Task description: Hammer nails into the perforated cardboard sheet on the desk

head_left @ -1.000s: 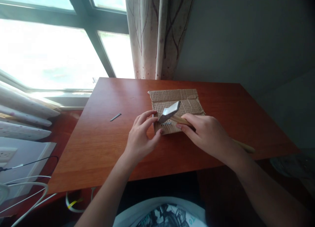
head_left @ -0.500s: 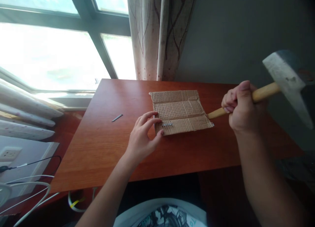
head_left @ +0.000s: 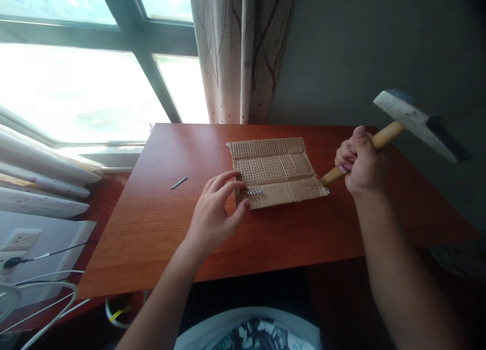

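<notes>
A folded brown cardboard piece (head_left: 281, 167) with rows of punched holes lies on the wooden table. My left hand (head_left: 218, 203) holds its left edge, with fingers on the top face and the thumb low at the near corner. Close to those fingertips, a short row of small shiny metal bits (head_left: 255, 192) shows on the near panel; they are too small to make out. My right hand (head_left: 362, 162) is wrapped round the wooden handle of a hammer (head_left: 413, 117), raised right of the cardboard. The hammer's metal head points up and right, and its handle end appears near the cardboard's right edge.
Thin metal rods, like nails (head_left: 178, 183), lie on the table (head_left: 152, 238) to the left. A window and a curtain (head_left: 220, 61) stand behind it. White cables (head_left: 45, 284) and a wall socket (head_left: 21, 240) are at the lower left.
The hammer head has swung left and slightly lower, and my right hand has shifted a little left. My left hand keeps its place on the cardboard. The whole view has shifted slightly.
</notes>
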Action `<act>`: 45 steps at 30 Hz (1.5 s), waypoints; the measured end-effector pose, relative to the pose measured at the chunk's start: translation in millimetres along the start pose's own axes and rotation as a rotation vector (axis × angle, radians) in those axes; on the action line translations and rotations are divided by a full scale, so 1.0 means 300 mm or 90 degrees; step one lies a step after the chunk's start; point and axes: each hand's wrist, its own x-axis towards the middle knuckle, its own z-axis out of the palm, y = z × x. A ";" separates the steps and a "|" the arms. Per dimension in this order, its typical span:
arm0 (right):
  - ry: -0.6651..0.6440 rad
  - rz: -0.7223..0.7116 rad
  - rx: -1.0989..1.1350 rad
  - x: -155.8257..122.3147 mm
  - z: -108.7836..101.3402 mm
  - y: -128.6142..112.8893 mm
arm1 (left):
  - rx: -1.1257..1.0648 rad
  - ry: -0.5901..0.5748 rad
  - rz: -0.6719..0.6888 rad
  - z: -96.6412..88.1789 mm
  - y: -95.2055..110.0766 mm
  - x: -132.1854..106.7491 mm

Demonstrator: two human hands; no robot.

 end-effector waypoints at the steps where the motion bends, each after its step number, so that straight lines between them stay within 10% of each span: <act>1: -0.002 0.001 0.007 0.001 0.001 0.000 | 0.003 0.007 -0.007 -0.005 0.004 0.000; 7: 0.006 -0.016 0.014 -0.003 0.012 0.002 | 0.114 0.096 -0.083 -0.071 -0.088 0.009; 17: 0.022 -0.013 -0.015 -0.014 0.027 0.014 | 0.454 -0.037 -0.266 -0.228 -0.327 0.015; 45: -0.001 -0.007 -0.026 -0.033 0.045 0.001 | 0.590 -0.115 -0.254 -0.176 -0.271 0.039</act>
